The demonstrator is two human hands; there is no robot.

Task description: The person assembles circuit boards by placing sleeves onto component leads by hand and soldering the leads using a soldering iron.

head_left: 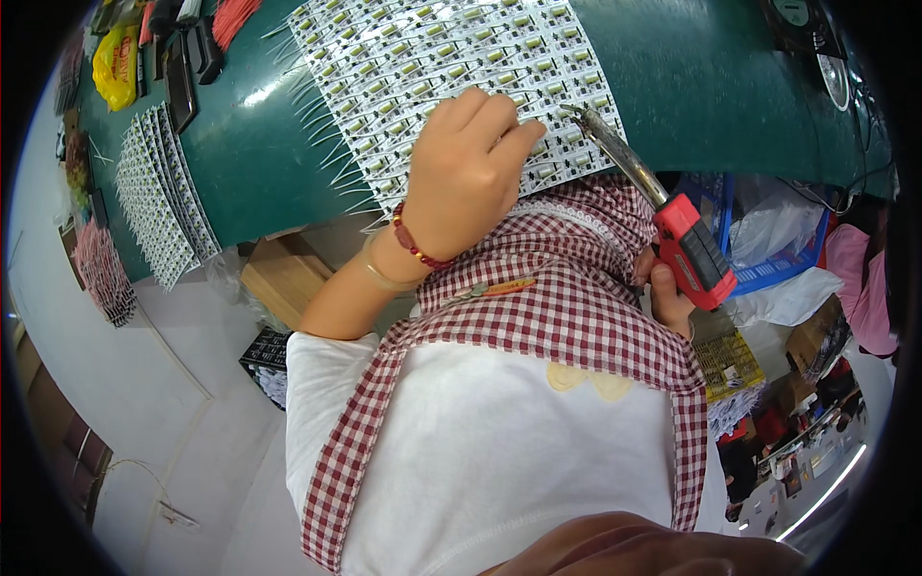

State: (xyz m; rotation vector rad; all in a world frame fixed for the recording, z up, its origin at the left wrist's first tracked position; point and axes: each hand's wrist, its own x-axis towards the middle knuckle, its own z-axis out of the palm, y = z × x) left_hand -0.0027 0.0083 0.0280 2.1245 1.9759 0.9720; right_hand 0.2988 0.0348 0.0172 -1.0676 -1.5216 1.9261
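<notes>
A large white sheet of small circuit boards [432, 53] lies on the green tabletop, with pale wires sticking out along its left edge. Over its lower middle, my left hand [466, 158] rests with curled fingers closed; whatever they pinch is too small or hidden to make out. My right hand [667, 300], at the table's near edge, is wrapped round a red and black soldering gun [690, 245]. The gun's metal barrel points up and left, its tip at the sheet's right part, a little right of my left fingertips. Part of my right hand is hidden behind the handle.
Wired board sheets [158, 192] are stacked at the table's left edge, near bundled pinkish wires [104, 269]. A yellow bag [117, 67] and dark-handled tools [180, 82] lie far left. A blue crate [783, 274] stands below the table at right; a cardboard box [288, 278] is at left.
</notes>
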